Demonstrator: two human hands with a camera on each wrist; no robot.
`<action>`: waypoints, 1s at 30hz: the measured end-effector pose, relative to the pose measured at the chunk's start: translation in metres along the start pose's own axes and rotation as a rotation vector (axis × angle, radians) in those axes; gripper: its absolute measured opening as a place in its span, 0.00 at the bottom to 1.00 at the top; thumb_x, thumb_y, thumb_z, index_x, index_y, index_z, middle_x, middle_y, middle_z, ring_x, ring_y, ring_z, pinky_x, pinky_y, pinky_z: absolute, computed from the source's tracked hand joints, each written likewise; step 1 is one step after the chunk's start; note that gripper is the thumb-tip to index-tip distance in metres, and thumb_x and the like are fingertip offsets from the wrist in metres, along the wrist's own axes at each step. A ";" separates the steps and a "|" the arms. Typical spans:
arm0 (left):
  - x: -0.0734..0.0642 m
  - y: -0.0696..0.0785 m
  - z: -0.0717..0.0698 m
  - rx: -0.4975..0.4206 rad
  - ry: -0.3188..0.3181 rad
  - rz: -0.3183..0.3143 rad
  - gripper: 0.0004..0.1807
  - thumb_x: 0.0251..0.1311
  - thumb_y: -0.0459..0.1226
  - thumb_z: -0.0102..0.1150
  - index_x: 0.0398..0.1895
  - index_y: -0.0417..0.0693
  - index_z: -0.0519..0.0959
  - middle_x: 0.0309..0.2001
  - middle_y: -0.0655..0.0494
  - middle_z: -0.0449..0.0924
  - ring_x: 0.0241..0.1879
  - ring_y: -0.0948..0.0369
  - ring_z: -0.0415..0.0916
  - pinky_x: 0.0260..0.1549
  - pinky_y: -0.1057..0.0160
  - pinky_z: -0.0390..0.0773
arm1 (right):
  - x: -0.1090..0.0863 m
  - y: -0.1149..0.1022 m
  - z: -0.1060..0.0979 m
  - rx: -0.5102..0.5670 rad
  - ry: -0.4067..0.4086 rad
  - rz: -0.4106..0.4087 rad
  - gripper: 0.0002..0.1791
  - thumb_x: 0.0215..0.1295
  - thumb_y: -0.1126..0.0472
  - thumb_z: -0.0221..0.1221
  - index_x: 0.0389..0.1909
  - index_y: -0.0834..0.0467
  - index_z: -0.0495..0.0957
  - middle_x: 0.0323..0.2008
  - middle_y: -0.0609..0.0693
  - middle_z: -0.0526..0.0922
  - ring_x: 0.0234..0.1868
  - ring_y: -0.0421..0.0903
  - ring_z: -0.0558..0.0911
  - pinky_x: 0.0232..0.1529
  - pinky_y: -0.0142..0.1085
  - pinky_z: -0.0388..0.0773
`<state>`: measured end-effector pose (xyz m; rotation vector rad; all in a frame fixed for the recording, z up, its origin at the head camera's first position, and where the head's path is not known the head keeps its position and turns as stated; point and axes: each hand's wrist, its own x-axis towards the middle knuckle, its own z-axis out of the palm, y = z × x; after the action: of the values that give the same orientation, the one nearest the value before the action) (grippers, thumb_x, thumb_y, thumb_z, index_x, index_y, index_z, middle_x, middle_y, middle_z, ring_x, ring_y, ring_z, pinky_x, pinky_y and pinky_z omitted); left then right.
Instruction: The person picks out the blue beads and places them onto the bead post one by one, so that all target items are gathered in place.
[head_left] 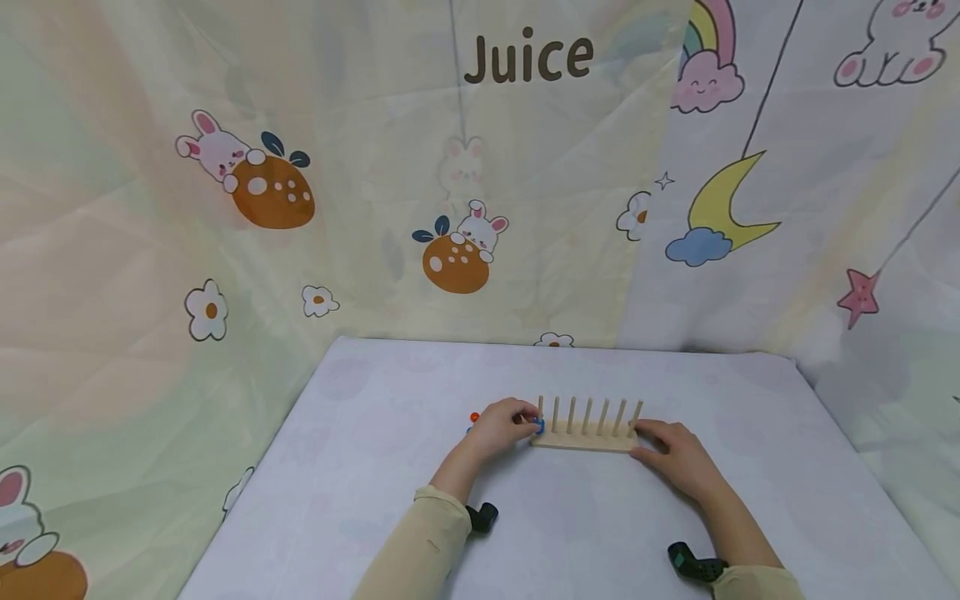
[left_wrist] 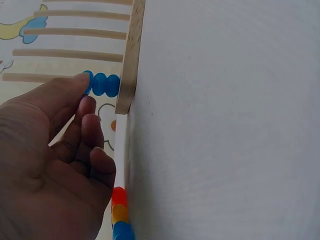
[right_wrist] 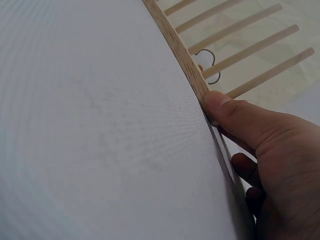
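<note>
A wooden rack (head_left: 585,443) stands on the table, with a row of several upright pegs (head_left: 572,415). Two blue beads (left_wrist: 106,85) sit low on the leftmost peg. Just above them, the thumb and fingertips of my left hand (head_left: 498,429) pinch another blue bead (left_wrist: 89,78) on the same peg; its far side is hidden by the thumb. At the opposite end, my right hand (head_left: 678,457) grips the rack's base, thumb against the front edge (right_wrist: 202,92). The other pegs in the right wrist view are bare.
Loose beads lie left of the rack, partly behind my left hand: a red bead (left_wrist: 119,195), a yellow bead (left_wrist: 120,213) and a blue bead (left_wrist: 123,231). A white cloth covers the table (head_left: 570,533). A printed curtain (head_left: 360,167) hangs behind it.
</note>
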<state>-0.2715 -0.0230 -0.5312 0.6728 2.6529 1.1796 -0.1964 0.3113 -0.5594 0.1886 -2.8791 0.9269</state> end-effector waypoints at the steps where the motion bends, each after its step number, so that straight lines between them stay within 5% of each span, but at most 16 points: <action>1: 0.000 0.000 0.000 0.002 -0.002 -0.001 0.11 0.62 0.44 0.66 0.45 0.55 0.85 0.36 0.64 0.79 0.34 0.68 0.71 0.32 0.70 0.73 | 0.000 0.000 0.000 -0.002 -0.001 -0.001 0.33 0.61 0.41 0.64 0.62 0.55 0.76 0.62 0.59 0.78 0.58 0.62 0.74 0.57 0.62 0.68; 14: -0.007 0.003 -0.007 -0.012 0.006 -0.009 0.12 0.63 0.44 0.64 0.49 0.58 0.84 0.38 0.65 0.80 0.36 0.68 0.72 0.32 0.69 0.74 | -0.001 -0.001 0.000 -0.004 -0.002 0.004 0.33 0.61 0.41 0.64 0.63 0.55 0.75 0.62 0.59 0.77 0.59 0.62 0.74 0.57 0.63 0.68; 30: -0.041 -0.019 -0.045 -0.053 0.099 -0.065 0.14 0.64 0.45 0.63 0.50 0.54 0.84 0.41 0.64 0.80 0.41 0.63 0.74 0.41 0.62 0.75 | -0.001 0.001 0.000 -0.003 0.008 -0.007 0.32 0.61 0.42 0.65 0.62 0.55 0.76 0.61 0.59 0.78 0.58 0.63 0.74 0.57 0.63 0.68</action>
<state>-0.2561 -0.0830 -0.5162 0.5283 2.6904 1.2919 -0.1957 0.3118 -0.5601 0.1949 -2.8709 0.9194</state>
